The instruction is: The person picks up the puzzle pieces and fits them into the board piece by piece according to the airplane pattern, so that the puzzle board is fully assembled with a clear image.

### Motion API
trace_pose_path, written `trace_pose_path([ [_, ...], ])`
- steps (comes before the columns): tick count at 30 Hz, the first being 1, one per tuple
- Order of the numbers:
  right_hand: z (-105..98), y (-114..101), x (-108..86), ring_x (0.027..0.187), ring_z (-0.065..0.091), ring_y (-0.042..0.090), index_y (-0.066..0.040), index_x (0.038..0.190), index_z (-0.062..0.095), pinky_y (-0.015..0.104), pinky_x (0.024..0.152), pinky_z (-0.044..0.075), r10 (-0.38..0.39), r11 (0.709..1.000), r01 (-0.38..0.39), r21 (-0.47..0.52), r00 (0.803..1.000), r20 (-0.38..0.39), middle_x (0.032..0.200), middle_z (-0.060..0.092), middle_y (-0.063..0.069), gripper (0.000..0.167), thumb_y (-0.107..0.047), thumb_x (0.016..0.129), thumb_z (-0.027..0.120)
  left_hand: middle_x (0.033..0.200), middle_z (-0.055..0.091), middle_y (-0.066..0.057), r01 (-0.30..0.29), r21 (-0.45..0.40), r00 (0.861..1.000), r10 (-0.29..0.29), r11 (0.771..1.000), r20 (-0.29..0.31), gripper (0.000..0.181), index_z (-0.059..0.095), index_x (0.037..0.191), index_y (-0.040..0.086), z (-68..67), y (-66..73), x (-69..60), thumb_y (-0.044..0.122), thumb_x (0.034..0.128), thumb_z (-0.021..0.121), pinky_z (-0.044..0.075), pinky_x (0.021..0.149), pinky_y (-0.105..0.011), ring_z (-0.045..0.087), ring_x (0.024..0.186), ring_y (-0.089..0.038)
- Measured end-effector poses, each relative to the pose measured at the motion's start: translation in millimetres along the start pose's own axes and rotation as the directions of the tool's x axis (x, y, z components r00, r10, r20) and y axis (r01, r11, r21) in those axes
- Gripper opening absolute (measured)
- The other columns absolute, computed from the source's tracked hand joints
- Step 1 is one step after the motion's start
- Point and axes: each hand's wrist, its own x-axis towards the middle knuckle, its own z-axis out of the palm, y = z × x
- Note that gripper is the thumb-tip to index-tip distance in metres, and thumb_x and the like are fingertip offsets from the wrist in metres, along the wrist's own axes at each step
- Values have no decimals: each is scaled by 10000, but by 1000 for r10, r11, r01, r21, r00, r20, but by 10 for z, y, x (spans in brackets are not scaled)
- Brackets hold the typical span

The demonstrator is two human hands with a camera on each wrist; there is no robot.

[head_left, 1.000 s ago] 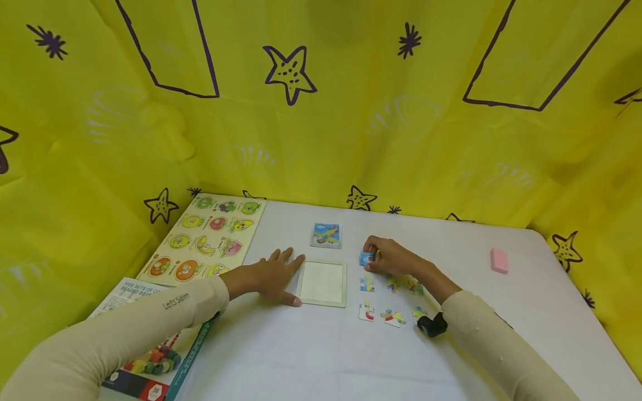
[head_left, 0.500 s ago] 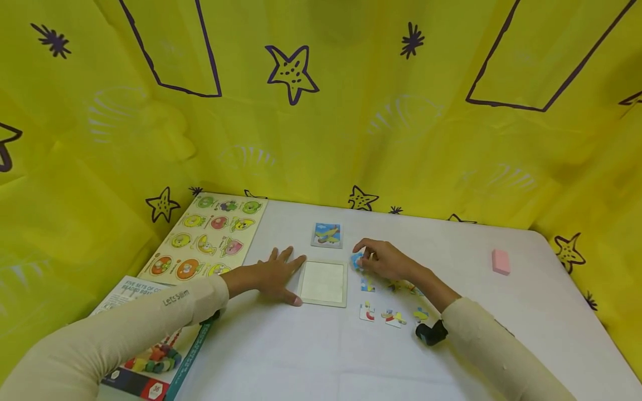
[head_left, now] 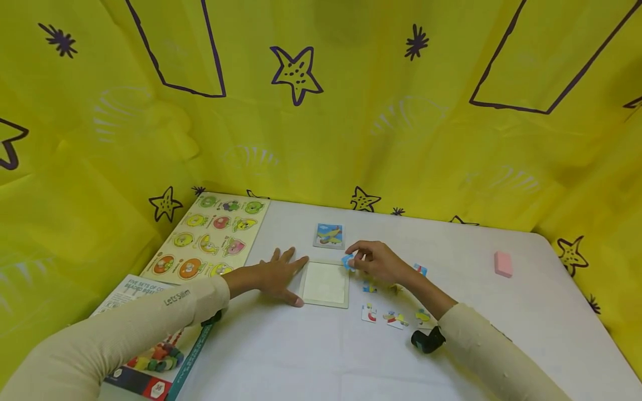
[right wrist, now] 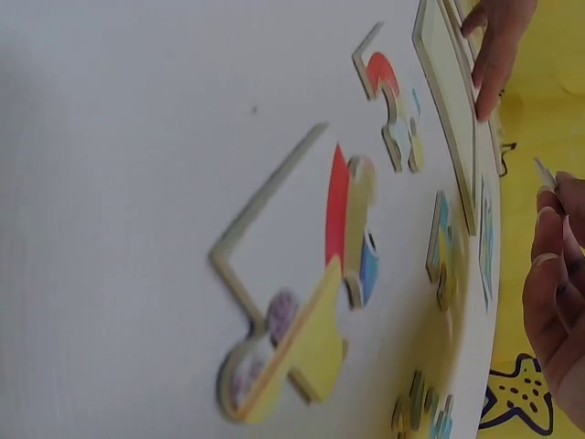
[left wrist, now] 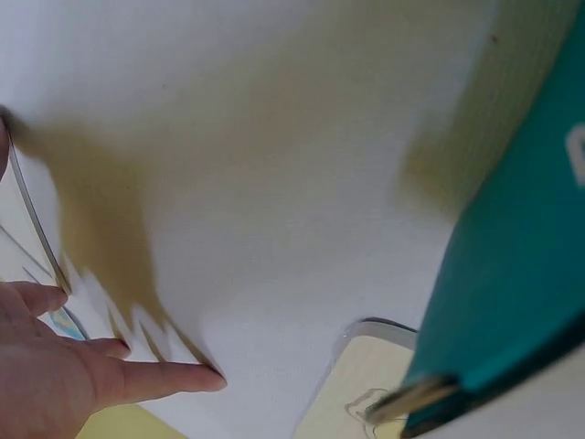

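My right hand [head_left: 377, 262] pinches a blue jigsaw piece [head_left: 347, 262] between thumb and fingertips, at the top right corner of the shallow puzzle tray [head_left: 326, 304]. In the right wrist view this piece [right wrist: 545, 174] shows edge-on, above the table. Fingers spread, my left hand [head_left: 277, 277] rests along the tray's left side, index finger and thumb at its edge. A card with an airplane picture [head_left: 329, 235] lies behind the tray. Several loose jigsaw pieces lie to the right, among them a red-and-white one [head_left: 369, 313] and one with a yellow wing [right wrist: 315, 338].
At the left lie a fruit board [head_left: 210, 236] and a boxed bead set [head_left: 165, 356] with a teal side. A pink block [head_left: 503, 264] sits far right on the white table. Yellow printed cloth [head_left: 321, 139] hangs behind. My right forearm partly covers the pieces' back row.
My right hand has carried the blue jigsaw piece leftward from the rows of loose pieces to the tray's corner. My left hand stays put.
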Motion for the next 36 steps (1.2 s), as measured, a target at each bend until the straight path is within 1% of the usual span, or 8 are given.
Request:
trace_pose_path([
  [4, 27, -34, 3, 656, 591, 166, 15, 1232, 661, 233, 599, 490, 11, 1000, -11, 17, 1000, 19, 919, 661, 77, 285, -106, 973, 655, 1665, 93, -247, 0, 3, 1000, 0, 1000, 0, 1072, 227, 1610, 199, -7, 3, 4, 564, 782, 803, 235, 1039, -808, 74, 1475, -601],
  [8, 34, -69, -8, 744, 644, 212, 45, 1295, 618, 253, 664, 542, 20, 999, -23, 48, 997, 70, 984, 662, 112, 327, -75, 991, 619, 1667, 89, -241, 2, -4, 1000, -2, 1000, 1, 1072, 227, 1610, 208, -5, 1, 23, 570, 781, 801, 228, 1043, -808, 63, 1480, -593],
  [11, 39, -96, -13, 780, 649, 208, 58, 1333, 587, 258, 689, 552, 23, 997, -30, 65, 995, 102, 1025, 654, 127, 355, -57, 997, 597, 1668, 91, -237, 1, -2, 1000, -1, 1000, -1, 1072, 226, 1611, 215, 3, -4, 42, 579, 780, 797, 232, 1041, -809, 64, 1483, -589],
  [16, 69, -121, -4, 772, 651, 217, 80, 1367, 550, 254, 662, 541, 1, 997, -12, 78, 990, 141, 1065, 652, 149, 384, -49, 1006, 571, 1672, 92, -224, 5, 11, 1000, -5, 1000, 1, 1066, 218, 1613, 231, 19, -13, 65, 592, 786, 785, 243, 1048, -798, 74, 1486, -581],
  [21, 97, -137, 3, 767, 655, 243, 89, 1379, 534, 231, 613, 512, -9, 995, -5, 95, 988, 155, 1077, 641, 162, 394, -45, 1009, 562, 1674, 89, -219, 11, 14, 1000, -11, 1000, 6, 1067, 211, 1615, 232, 25, -6, 66, 594, 789, 781, 245, 1052, -792, 74, 1486, -580],
  [26, 120, -129, 19, 744, 636, 204, 96, 1375, 532, 222, 557, 468, -14, 995, -3, 104, 986, 165, 1085, 631, 169, 393, -50, 1011, 560, 1679, 81, -208, 23, 23, 1000, -23, 999, 17, 1064, 199, 1617, 239, 30, 1, 62, 599, 795, 771, 238, 1065, -784, 67, 1492, -570],
  [29, 133, -134, 31, 730, 627, 176, 87, 1371, 540, 223, 549, 467, -14, 995, -3, 98, 985, 171, 1090, 634, 169, 389, -49, 1007, 564, 1679, 81, -207, 26, 26, 1000, -26, 999, 17, 1064, 197, 1618, 240, 30, 2, 59, 602, 796, 768, 235, 1067, -783, 66, 1492, -570],
  [36, 184, -166, 82, 698, 615, 146, 87, 1346, 560, 224, 517, 446, -1, 994, -17, 103, 986, 170, 1020, 655, 146, 379, -25, 985, 584, 1677, 93, -211, 27, 28, 1000, -27, 999, 4, 1063, 206, 1616, 237, 30, -5, 45, 610, 793, 765, 244, 1053, -792, 78, 1487, -578],
])
